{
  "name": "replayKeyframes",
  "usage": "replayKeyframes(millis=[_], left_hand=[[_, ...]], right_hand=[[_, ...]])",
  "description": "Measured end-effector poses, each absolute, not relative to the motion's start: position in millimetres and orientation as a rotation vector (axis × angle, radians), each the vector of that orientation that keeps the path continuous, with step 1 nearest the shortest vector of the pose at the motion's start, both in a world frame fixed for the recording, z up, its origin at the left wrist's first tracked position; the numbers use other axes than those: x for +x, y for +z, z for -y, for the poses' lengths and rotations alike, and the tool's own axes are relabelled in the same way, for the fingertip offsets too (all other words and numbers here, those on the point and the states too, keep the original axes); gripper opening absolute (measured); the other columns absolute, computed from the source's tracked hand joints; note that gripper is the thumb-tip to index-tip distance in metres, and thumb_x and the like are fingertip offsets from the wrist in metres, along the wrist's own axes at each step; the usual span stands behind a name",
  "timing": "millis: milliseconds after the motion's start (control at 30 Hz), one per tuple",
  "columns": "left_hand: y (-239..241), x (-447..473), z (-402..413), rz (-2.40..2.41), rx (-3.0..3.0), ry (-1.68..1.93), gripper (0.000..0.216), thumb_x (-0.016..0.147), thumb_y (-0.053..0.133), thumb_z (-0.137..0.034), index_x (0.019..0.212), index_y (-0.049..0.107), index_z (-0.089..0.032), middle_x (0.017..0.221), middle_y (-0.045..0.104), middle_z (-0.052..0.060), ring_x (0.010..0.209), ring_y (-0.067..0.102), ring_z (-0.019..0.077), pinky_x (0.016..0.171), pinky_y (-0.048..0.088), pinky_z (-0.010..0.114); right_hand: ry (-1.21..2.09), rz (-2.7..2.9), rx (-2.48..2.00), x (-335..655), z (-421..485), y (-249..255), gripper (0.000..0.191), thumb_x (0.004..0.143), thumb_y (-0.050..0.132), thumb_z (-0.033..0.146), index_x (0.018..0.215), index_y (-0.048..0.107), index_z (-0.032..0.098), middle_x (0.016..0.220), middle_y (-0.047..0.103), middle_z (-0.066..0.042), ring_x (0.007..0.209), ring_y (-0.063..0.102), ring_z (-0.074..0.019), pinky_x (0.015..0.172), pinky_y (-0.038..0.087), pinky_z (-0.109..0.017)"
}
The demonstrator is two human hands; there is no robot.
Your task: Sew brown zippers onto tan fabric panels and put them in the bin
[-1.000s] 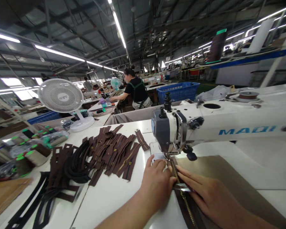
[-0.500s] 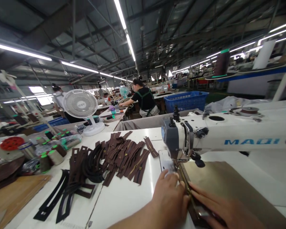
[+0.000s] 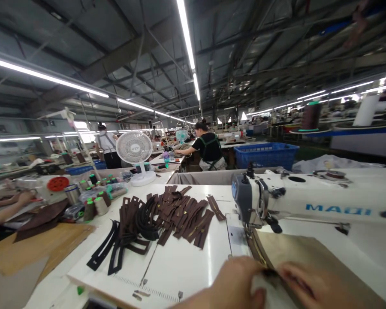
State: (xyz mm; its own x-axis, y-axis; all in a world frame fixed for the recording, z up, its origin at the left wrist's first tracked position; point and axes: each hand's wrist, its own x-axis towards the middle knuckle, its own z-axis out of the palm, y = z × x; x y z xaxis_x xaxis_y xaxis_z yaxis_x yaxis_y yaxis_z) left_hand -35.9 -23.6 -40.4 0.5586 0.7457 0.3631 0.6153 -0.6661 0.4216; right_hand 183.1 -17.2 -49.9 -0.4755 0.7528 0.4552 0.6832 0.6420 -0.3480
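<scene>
A brown zipper (image 3: pixel 259 251) with a brass-coloured chain runs from under the presser foot of the white sewing machine (image 3: pixel 328 201) towards me. It lies along the left edge of an olive-tan fabric panel (image 3: pixel 304 251). My left hand (image 3: pixel 238 281) is closed, its thumb and fingers pinching the near part of the zipper. On the other side my right hand (image 3: pixel 312 281) is closed on the panel's edge, fingers bent. Both hands are somewhat blurred, and the strip between them is partly hidden.
Left of the machine lie a heap of brown zippers (image 3: pixel 186 214) and black curved strips (image 3: pixel 148 221). Beyond them are thread spools (image 3: pixel 100 206) and a white fan (image 3: pixel 134 148). A blue basket (image 3: pixel 266 155) and a co-worker (image 3: pixel 209 148) are further back. Another person's arm (image 3: pixel 9 208) shows at left.
Both my hands have drawn back from the needle towards me. Their fingers, flatter before, are now bent and pinching the near part of the work. The view has turned left and tilted up.
</scene>
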Motion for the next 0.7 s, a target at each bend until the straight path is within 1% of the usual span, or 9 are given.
replayKeyframes(millis=[67, 133, 200, 333, 433, 500, 567, 633, 700], left_hand=[[-7.7, -37.9, 20.3, -1.200, 2.366, 0.780, 0.029, 0.073, 0.069, -0.015, 0.102, 0.066, -0.019, 0.103, 0.072, 0.003, 0.096, 0.067, 0.0211, 0.087, 0.052, 0.031], [12.7, -35.2, 8.8, -1.189, 2.305, 0.757, 0.018, 0.074, 0.071, -0.017, 0.092, 0.067, -0.017, 0.093, 0.073, 0.003, 0.088, 0.068, 0.0188, 0.082, 0.052, 0.027], [21.1, -30.3, -3.7, -1.190, 2.267, 0.743, 0.015, 0.074, 0.074, -0.021, 0.086, 0.066, -0.016, 0.086, 0.072, 0.002, 0.082, 0.068, 0.0177, 0.076, 0.052, 0.025], [22.8, -23.4, -13.1, -1.236, 2.251, 0.746, 0.019, 0.070, 0.079, -0.026, 0.075, 0.064, -0.017, 0.076, 0.069, 0.000, 0.076, 0.066, 0.0174, 0.069, 0.050, 0.023], [23.7, -21.5, -8.8, -1.292, 2.276, 0.757, 0.024, 0.065, 0.083, -0.027, 0.077, 0.064, -0.018, 0.076, 0.069, -0.001, 0.075, 0.065, 0.0177, 0.068, 0.048, 0.023], [24.9, -20.4, -6.4, -1.355, 2.291, 0.773, 0.021, 0.068, 0.081, -0.027, 0.077, 0.065, -0.017, 0.077, 0.069, 0.000, 0.075, 0.064, 0.0187, 0.068, 0.047, 0.025], [26.2, -19.9, -7.3, -1.409, 2.307, 0.782, 0.012, 0.074, 0.076, -0.024, 0.075, 0.066, -0.016, 0.076, 0.069, 0.002, 0.074, 0.064, 0.0194, 0.068, 0.046, 0.026], [27.5, -20.5, -11.2, -1.428, 2.327, 0.775, 0.007, 0.078, 0.072, -0.022, 0.074, 0.068, -0.016, 0.074, 0.069, 0.002, 0.073, 0.064, 0.0190, 0.067, 0.045, 0.025], [29.0, -21.9, -15.2, -1.426, 2.349, 0.757, 0.005, 0.079, 0.070, -0.022, 0.077, 0.071, -0.017, 0.074, 0.070, 0.001, 0.072, 0.064, 0.0181, 0.066, 0.045, 0.024]], right_hand=[[0.217, 2.242, -1.305, 173.6, 23.5, -6.2, 0.037, 0.092, 0.036, 0.034, 0.077, 0.068, 0.025, 0.076, 0.071, -0.003, 0.068, 0.067, -0.0215, 0.060, 0.052, -0.032], [0.249, 2.238, -1.377, 165.1, 21.5, 25.7, 0.036, 0.091, 0.037, 0.034, 0.074, 0.066, 0.022, 0.075, 0.070, -0.003, 0.068, 0.064, -0.0211, 0.061, 0.046, -0.032], [0.268, 2.218, -1.440, 160.7, 15.8, 41.6, 0.035, 0.090, 0.037, 0.034, 0.073, 0.065, 0.021, 0.071, 0.068, -0.003, 0.065, 0.062, -0.0201, 0.058, 0.041, -0.030], [0.238, 2.198, -1.481, 161.7, 10.1, 41.7, 0.034, 0.087, 0.039, 0.034, 0.066, 0.062, 0.020, 0.066, 0.066, -0.004, 0.061, 0.059, -0.0194, 0.055, 0.035, -0.028], [0.197, 2.181, -1.487, 162.3, 10.4, 35.5, 0.035, 0.088, 0.038, 0.034, 0.067, 0.062, 0.020, 0.068, 0.066, -0.005, 0.063, 0.060, -0.0202, 0.055, 0.035, -0.029], [0.167, 2.170, -1.490, 160.2, 10.6, 33.6, 0.036, 0.088, 0.037, 0.035, 0.066, 0.061, 0.019, 0.067, 0.066, -0.006, 0.063, 0.060, -0.0212, 0.056, 0.035, -0.029], [0.145, 2.166, -1.488, 156.9, 10.5, 34.1, 0.038, 0.089, 0.036, 0.036, 0.066, 0.062, 0.020, 0.066, 0.066, -0.006, 0.063, 0.061, -0.0223, 0.055, 0.036, -0.030], [0.142, 2.176, -1.463, 154.8, 10.3, 35.5, 0.037, 0.089, 0.038, 0.038, 0.072, 0.066, 0.021, 0.071, 0.069, -0.006, 0.066, 0.063, -0.0232, 0.056, 0.039, -0.030], [0.130, 2.210, -1.425, 156.7, 9.9, 34.5, 0.029, 0.086, 0.045, 0.039, 0.087, 0.069, 0.023, 0.079, 0.071, -0.005, 0.071, 0.065, -0.0240, 0.058, 0.042, -0.030]])
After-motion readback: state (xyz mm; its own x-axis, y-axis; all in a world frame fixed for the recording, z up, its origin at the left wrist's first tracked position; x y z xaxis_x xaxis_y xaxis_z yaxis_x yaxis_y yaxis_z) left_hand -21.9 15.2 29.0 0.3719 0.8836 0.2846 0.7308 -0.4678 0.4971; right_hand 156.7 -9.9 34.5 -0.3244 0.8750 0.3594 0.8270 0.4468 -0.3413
